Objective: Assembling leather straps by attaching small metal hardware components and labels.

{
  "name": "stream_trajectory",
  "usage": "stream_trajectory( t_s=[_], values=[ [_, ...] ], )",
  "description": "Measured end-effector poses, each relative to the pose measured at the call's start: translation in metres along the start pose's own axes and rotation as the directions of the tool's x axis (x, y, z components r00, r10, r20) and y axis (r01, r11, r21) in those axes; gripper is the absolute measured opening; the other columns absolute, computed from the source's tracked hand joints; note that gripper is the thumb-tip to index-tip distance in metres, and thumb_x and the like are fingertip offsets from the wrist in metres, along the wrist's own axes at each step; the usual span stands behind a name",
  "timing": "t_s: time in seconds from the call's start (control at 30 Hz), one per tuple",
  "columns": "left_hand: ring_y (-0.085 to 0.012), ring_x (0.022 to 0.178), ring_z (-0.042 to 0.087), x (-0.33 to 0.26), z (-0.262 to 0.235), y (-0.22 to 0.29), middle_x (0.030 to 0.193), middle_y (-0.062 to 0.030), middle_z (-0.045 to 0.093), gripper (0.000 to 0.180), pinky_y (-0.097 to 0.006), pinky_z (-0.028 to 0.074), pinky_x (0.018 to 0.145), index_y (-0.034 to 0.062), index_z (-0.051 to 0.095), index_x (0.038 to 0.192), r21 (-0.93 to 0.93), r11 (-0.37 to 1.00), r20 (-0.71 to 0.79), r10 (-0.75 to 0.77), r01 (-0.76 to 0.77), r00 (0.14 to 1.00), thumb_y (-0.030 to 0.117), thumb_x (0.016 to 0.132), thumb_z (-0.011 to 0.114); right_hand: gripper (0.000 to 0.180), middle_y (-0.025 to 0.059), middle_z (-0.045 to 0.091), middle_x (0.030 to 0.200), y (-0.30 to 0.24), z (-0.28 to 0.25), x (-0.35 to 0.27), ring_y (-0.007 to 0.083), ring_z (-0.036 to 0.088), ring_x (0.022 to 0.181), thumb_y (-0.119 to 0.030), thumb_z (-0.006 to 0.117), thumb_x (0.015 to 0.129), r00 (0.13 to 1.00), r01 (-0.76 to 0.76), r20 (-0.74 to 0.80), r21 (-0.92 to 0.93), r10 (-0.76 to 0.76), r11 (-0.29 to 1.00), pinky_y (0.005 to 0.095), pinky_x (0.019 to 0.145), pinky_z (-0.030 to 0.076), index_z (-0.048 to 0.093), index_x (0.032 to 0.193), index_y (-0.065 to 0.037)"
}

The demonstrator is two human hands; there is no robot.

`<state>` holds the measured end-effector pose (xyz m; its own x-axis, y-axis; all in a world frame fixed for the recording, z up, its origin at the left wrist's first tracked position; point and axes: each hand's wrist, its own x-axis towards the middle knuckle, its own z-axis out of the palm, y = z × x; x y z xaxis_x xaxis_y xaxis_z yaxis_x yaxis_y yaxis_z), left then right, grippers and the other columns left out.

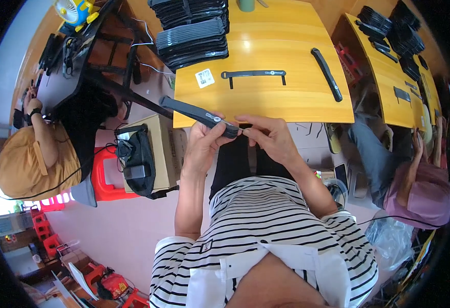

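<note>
Two bare hands meet just off the near edge of the yellow wooden table [266, 51], both closed on one long black strap piece [197, 114]. The left hand [203, 142] grips it from below, with the thumb pressed on its top near the right end, while the right hand [268, 134] pinches that same end between thumb and fingertips, as if fitting or checking something small there; what exactly sits under the fingers is too small to tell. The piece slants up and to the left from the hands, past the table's near left corner. On the table lie a flat black strap with two short tabs [254, 75], near the middle, and a curved black bar [326, 73] to its right, with a small white label [204, 78] at the left side. At the far left corner stands a tall stack of black strap pieces [191, 32]. Judging by this, the piece in hand is mid-work, the two loose parts on the table may be waiting or done, and which way the stack counts cannot be told. Left of the table, a cardboard box [166, 149] stands on a red stool [104, 177].
</note>
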<state>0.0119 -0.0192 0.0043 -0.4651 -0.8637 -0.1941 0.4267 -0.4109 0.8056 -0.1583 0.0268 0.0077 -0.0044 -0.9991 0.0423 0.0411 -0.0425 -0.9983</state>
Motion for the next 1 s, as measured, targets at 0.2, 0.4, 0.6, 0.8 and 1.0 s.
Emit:
stream_trajectory(
  t_s=[0.2, 0.4, 0.6, 0.8, 1.0],
  values=[
    [-0.0235, 0.084, 0.064, 0.004, -0.019, -0.005, 0.092, -0.0135, 0.061, 0.022, -0.031, 0.055, 0.075, -0.002, 0.047, 0.106, -0.089, 0.984, 0.076, -0.151, 0.158, 0.986, 0.009, 0.087, 0.053, 0.026, 0.0076, 0.065, 0.079, -0.002, -0.005, -0.001, 0.016, 0.059, 0.062, -0.002, 0.056, 0.08, 0.978, 0.149, 0.178, -0.232, -0.109, 0.961, 0.0264, 0.057, 0.046, 0.063, 0.105, -0.007],
    [-0.0231, 0.086, 0.063, 0.0, -0.01, -0.015, 0.094, -0.0126, 0.06, 0.027, -0.03, 0.054, 0.077, -0.0036, 0.046, 0.109, -0.17, 0.974, 0.042, -0.146, 0.151, 0.988, 0.006, 0.086, 0.055, 0.025, 0.002, 0.059, 0.071, 0.014, -0.003, 0.0, 0.0091, 0.049, 0.056, 0.002, 0.051, 0.085, 0.944, 0.33, 0.115, -0.382, -0.31, 0.863, 0.0212, 0.052, 0.041, 0.061, 0.107, -0.003],
    [-0.0243, 0.083, 0.064, 0.001, -0.017, -0.008, 0.093, -0.0128, 0.061, 0.034, -0.03, 0.054, 0.076, -0.0033, 0.047, 0.111, -0.046, 0.972, 0.047, -0.226, 0.229, 0.973, -0.001, 0.079, 0.059, 0.026, -0.0033, 0.047, 0.059, 0.023, -0.021, 0.001, 0.0037, 0.037, 0.048, -0.002, 0.051, 0.086, 0.929, -0.181, 0.35, 0.148, 0.12, 0.972, 0.0173, 0.043, 0.028, 0.062, 0.11, -0.006],
    [-0.0252, 0.082, 0.064, 0.008, -0.025, -0.01, 0.092, -0.0131, 0.063, 0.04, -0.031, 0.054, 0.074, -0.0027, 0.047, 0.112, -0.028, 0.957, 0.216, -0.276, 0.289, 0.937, -0.002, 0.075, 0.061, 0.026, -0.0059, 0.039, 0.056, 0.017, -0.03, 0.003, 0.002, 0.031, 0.046, -0.006, 0.051, 0.087, 0.778, -0.575, 0.499, 0.319, 0.383, 0.753, 0.0164, 0.038, 0.019, 0.061, 0.112, -0.007],
    [-0.0235, 0.079, 0.064, 0.016, -0.028, -0.024, 0.092, -0.0124, 0.062, 0.034, -0.029, 0.054, 0.074, -0.0023, 0.048, 0.108, -0.101, 0.957, 0.14, -0.259, 0.274, 0.956, 0.0, 0.077, 0.061, 0.026, 0.0055, 0.057, 0.065, 0.025, -0.009, -0.003, 0.0137, 0.054, 0.056, -0.008, 0.054, 0.084, 0.979, 0.17, 0.148, -0.191, -0.142, 0.967, 0.0261, 0.049, 0.042, 0.062, 0.109, -0.009]
  ],
)
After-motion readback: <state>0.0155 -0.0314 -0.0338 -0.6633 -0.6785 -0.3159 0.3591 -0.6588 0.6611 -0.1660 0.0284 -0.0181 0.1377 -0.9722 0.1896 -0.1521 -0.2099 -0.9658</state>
